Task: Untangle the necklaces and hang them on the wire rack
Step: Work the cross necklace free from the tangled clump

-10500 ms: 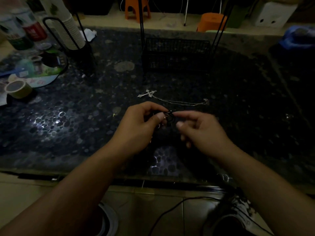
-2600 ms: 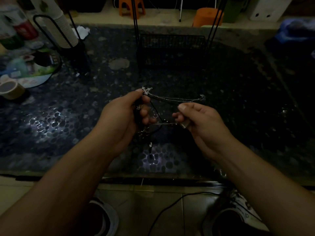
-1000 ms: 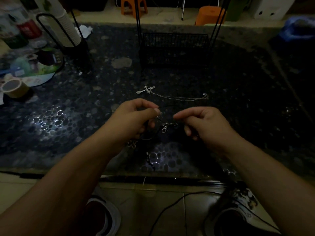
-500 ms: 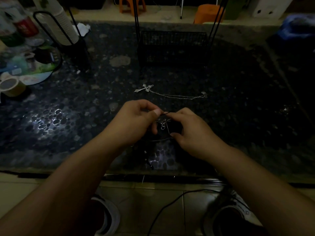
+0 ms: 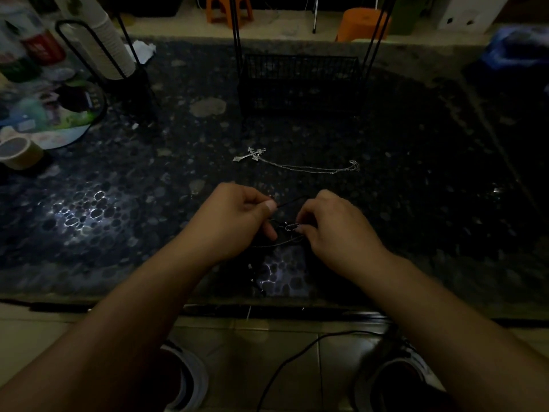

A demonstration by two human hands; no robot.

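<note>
Frame centre: my left hand (image 5: 234,221) pinches the black cord (image 5: 289,201); my right hand (image 5: 332,224) pinches its clasp (image 5: 292,226). Cord tangle hangs between fingertips. Above them, cross necklace (image 5: 297,165) lies left-right, cross at left, before rack (image 5: 300,78).

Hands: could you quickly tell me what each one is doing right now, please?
Left hand: pinching the black cord.
Right hand: pinching the silver clasp.

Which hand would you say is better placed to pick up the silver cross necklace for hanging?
Neither is free yet: left hand and right hand both pinch the dark cord. The cross pendant lies nearer the left.
</note>
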